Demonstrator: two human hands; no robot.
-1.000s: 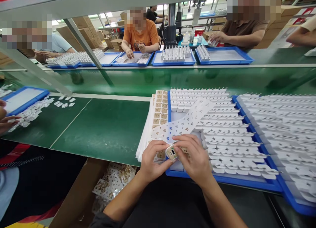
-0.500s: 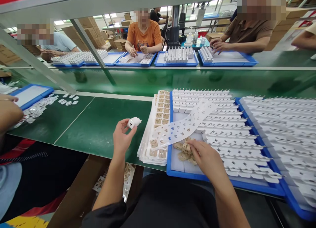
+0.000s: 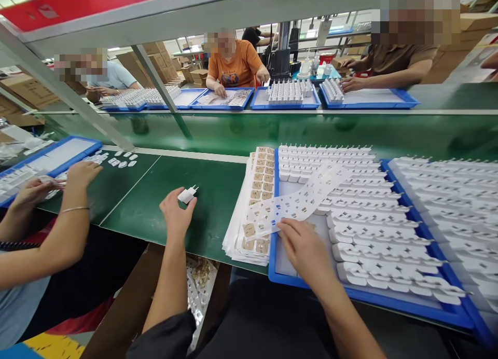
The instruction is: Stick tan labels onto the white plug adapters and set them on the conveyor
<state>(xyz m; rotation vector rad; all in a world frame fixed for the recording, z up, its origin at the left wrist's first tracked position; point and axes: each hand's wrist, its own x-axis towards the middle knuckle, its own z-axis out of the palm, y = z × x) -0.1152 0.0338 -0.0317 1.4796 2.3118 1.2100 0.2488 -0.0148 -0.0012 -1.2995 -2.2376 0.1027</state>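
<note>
In the head view, the left hand is closed, thumb against fingers, around a white plastic plug with two thin pins. The plug is above the green tabletop, and its pins point to the upper right. The right hand has its fingers bent and nearly together; the fingertips are at the lower edge of a translucent white strip with small punched holes. Whether they grip something, I cannot tell.

This strip lies partly over a stack of white paper sheets with tan rounded-square labels, and partly over a blue-rimmed plastic tray. In the tray stand many rows of white plugs. A second similar tray is just beside, at the right. At the far left, a co-worker's hand is near small flat white pieces.
</note>
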